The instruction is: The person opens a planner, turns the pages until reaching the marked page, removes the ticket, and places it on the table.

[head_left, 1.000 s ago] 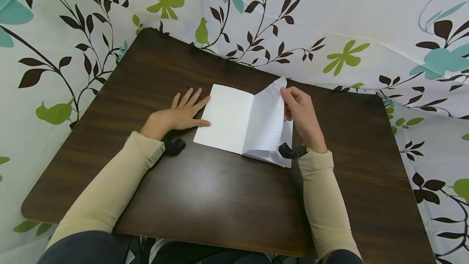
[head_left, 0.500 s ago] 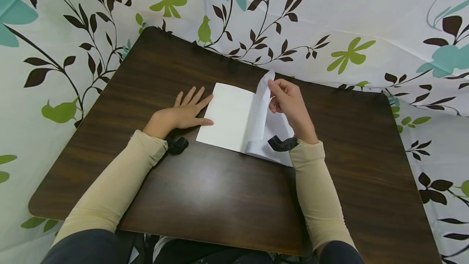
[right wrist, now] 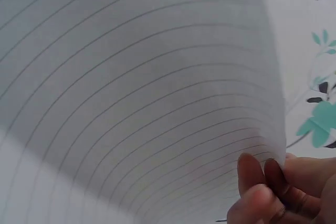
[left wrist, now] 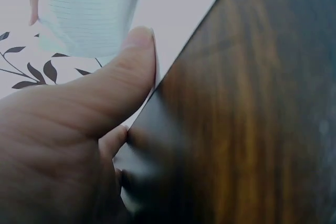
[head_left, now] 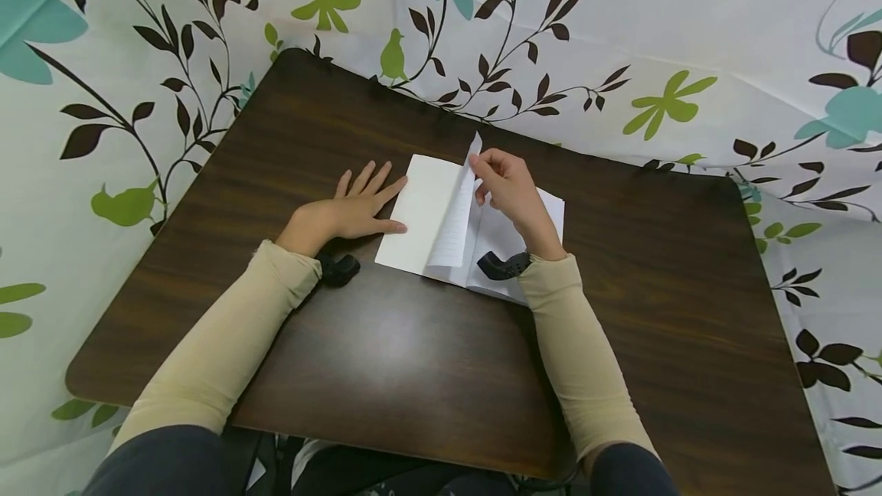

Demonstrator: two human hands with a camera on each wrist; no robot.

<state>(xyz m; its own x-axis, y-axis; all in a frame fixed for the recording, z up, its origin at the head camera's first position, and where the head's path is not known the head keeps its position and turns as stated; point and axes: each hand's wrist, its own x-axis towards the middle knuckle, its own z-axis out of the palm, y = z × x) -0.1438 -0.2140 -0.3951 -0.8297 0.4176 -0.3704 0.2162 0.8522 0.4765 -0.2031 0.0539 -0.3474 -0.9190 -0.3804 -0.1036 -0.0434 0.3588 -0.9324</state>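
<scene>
In the head view, saw one notebook (head_left: 405, 209) lying spread on one dark table (head_left: 386, 373), with a blank left side and one ruled page (head_left: 452, 230) raised, leaning over that side. Counted two hands: a left hand (head_left: 347, 214) laid out with fingers spread, gripping nothing, thumb and forefinger touching the notebook's left edge; a right hand (head_left: 506, 182) pinching the page near its upper free corner. Counted also two black wrist devices (head_left: 338, 271) and one leaf-patterned cloth (head_left: 551, 44) behind.

In the left wrist view, made out one thumb (left wrist: 137, 51) resting on the notebook's edge; could not make out every finger.

In the right wrist view, found the page bowed smoothly, caught at its edge between fingertips (right wrist: 250, 170). Could not tell one leaf from several there. Judged the paper light, limp, hardly slippery, easily creased; judged best taken gently by the free edge near a corner, with the notebook steadied opposite.
</scene>
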